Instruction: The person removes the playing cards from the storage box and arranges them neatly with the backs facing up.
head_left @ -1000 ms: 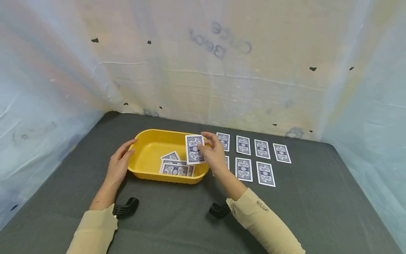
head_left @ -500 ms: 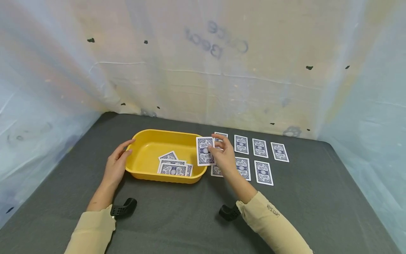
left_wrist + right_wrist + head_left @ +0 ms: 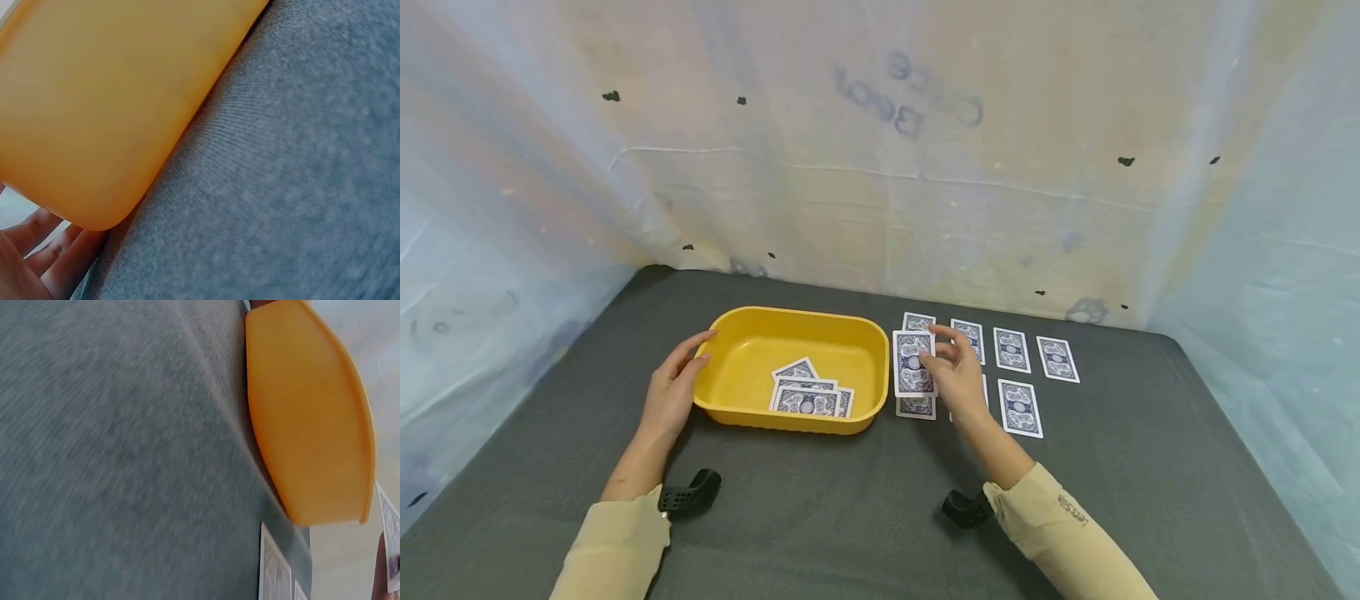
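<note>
My right hand (image 3: pixel 957 375) pinches a blue-backed playing card (image 3: pixel 913 375) by its right edge, back upward, just right of the tray. In the head view that card overlaps two cards lying behind it. A sliver of the held card (image 3: pixel 391 534) shows at the right wrist view's edge. My left hand (image 3: pixel 672 387) touches the left end of a yellow plastic tray (image 3: pixel 880 333), its fingertips at the rim. In the left wrist view its fairly straight fingers (image 3: pixel 59 256) lie against the tray's corner. Several playing cards (image 3: pixel 808 402) lie overlapping inside the tray.
More cards lie face down in two rows right of the tray: a back row (image 3: pixel 1012 350) and a nearer row (image 3: pixel 1020 408), one of which the right hand mostly covers. Dark grey cloth (image 3: pixel 805 508) covers the table. Pale plastic sheeting (image 3: pixel 820 208) hangs behind and at both sides.
My right hand has carried the card rightward from above the tray, past its right rim, to over the nearest column of cards. The left hand keeps its place on the tray.
</note>
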`<state>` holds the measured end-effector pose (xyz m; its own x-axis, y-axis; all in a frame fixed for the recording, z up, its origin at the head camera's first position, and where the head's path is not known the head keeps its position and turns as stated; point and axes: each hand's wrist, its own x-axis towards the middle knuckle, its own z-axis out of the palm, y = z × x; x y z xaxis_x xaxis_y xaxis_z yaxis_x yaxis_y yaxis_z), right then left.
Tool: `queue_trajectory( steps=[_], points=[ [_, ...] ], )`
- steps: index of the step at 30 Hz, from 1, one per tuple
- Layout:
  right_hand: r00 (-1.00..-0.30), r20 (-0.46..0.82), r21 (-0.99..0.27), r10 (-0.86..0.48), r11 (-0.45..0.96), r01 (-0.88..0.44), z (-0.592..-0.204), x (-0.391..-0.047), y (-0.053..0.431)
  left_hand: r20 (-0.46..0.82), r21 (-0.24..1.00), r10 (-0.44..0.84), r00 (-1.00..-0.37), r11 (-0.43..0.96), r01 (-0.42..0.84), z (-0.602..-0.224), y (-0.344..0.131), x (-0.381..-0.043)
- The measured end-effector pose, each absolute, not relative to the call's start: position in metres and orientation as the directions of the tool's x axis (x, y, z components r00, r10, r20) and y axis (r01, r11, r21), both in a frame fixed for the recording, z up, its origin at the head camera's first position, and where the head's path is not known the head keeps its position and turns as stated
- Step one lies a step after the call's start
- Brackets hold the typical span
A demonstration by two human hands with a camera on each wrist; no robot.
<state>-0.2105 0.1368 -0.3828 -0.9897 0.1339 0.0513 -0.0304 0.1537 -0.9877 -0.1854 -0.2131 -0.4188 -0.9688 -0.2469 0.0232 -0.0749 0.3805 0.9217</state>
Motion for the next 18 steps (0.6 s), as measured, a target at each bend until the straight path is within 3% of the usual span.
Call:
queue_trajectory(
  steps=[18],
  points=[
    [-0.982, 0.022, -0.979, 0.188, 0.202, 0.017, -0.391, -0.206, 0.183, 0.026, 0.921, -0.243, -0.97, 0.383, -0.071, -0.42, -0.214, -0.185]
  ],
)
